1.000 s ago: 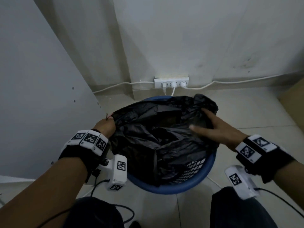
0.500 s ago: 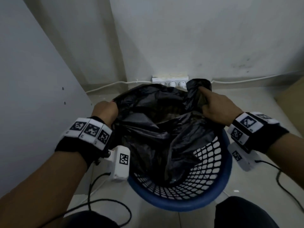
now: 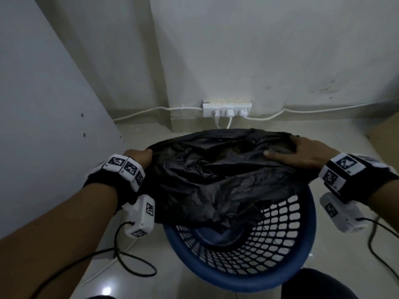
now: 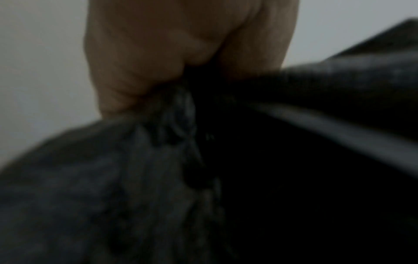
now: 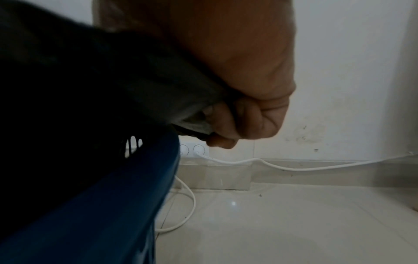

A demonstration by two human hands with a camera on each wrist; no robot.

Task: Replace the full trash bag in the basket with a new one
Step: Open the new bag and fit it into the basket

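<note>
Head view: black trash bag (image 3: 216,175) stretched over blue basket (image 3: 302,262).
Left hand (image 3: 138,157): clenched on bag edge.
Right hand (image 3: 302,154): fingers curled round opposite edge.
Risk: thin plastic may tear, or slip off the rim.

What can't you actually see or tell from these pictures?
- Contents of the black trash bag: head view, hidden by its own folds.
- Left hand fingers: head view, behind the bag; left wrist view blurred and dark.
- Far rim of the blue basket: covered by the bag.
- Any new bag: none in view.
</note>
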